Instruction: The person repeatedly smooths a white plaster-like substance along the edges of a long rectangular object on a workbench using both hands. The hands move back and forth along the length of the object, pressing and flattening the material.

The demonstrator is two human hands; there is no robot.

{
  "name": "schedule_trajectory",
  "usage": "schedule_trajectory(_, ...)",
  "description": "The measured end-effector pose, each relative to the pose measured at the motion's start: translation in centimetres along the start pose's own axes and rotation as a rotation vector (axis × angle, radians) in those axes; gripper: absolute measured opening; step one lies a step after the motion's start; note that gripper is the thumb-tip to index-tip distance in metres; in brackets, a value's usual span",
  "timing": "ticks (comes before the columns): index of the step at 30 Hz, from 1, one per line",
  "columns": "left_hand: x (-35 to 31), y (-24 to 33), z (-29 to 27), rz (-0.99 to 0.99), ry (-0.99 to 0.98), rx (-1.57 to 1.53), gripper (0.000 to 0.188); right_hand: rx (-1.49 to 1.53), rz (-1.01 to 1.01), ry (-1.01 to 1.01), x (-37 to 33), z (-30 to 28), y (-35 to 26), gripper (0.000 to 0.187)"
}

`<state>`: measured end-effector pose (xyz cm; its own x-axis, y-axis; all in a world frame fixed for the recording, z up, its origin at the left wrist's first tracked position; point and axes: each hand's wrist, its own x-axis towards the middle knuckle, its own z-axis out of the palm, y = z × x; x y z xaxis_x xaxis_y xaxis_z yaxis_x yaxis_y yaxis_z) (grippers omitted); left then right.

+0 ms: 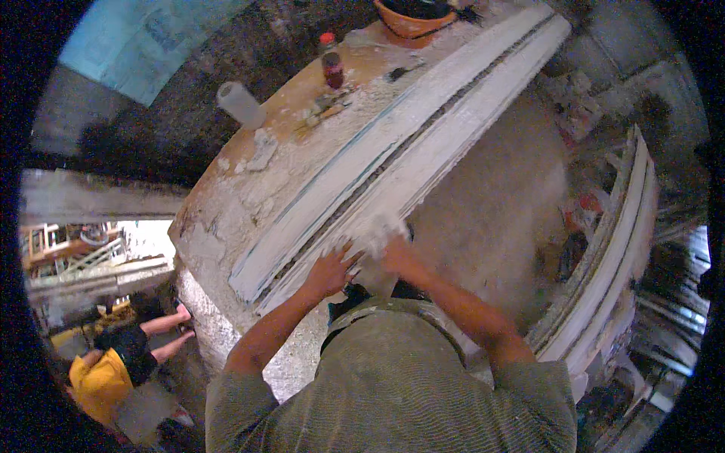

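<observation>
1. The orange bowl (411, 19) at the far end of the worktable (249, 189) is cut off by the top edge; only its near rim shows.
2. The right hand (399, 253) blurs into a white clump (377, 230); I can't tell its fingers from the stuff, nor whether they grip it.
3. The left hand (330, 273) has its fingertips lost against the long white moulding (393, 151).
4. The person in yellow (102, 381) down to the left is crouched, half swallowed by the dark rim.
5. The small tools (325, 106) by the red-capped bottle (331, 64) are too small to make out.
6. The clutter (581, 219) beyond the second moulding (612, 249) is unreadable.
</observation>
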<state>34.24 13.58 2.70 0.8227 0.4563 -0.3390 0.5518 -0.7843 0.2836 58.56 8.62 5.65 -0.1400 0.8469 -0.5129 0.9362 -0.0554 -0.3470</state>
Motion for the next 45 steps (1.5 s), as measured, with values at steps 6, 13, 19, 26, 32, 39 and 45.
schedule_trajectory(6, 3.8, -0.4, 0.8, 0.09, 0.084, 0.038, 0.072, 0.362, 0.291, -0.227, 0.9, -4.0, 0.3, 0.064)
schedule_trajectory(13, 21.3, 4.8, -5.3, 0.077, 0.065, 0.04, 0.071, 0.187, 0.537, 0.358, 9.3, -5.9, 22.7, 0.056)
schedule_trajectory(19, 29.6, 7.6, -7.9, 0.029, 0.219, -0.073, 0.073, -0.013, 0.417, 0.494, 17.2, -14.1, 45.6, 0.052)
schedule_trajectory(26, 26.6, 5.9, -5.8, -0.175, 0.202, -0.067, 0.078, -0.268, 0.301, 0.503, 18.6, -15.8, 43.9, 0.055)
schedule_trajectory(32, 12.2, 3.8, -3.5, -0.319, 0.039, 0.001, 0.078, -0.187, 0.443, 0.392, 15.7, -7.2, 26.4, 0.057)
schedule_trajectory(39, -4.3, 2.8, -0.7, -0.462, -0.006, -0.126, 0.073, -0.114, 0.17, 0.203, 9.4, 6.9, 4.3, 0.052)
schedule_trajectory(45, -17.7, 0.6, 3.4, -0.559, -0.029, -0.228, 0.069, -0.271, -0.584, 0.183, 2.1, 16.3, -12.9, 0.044)
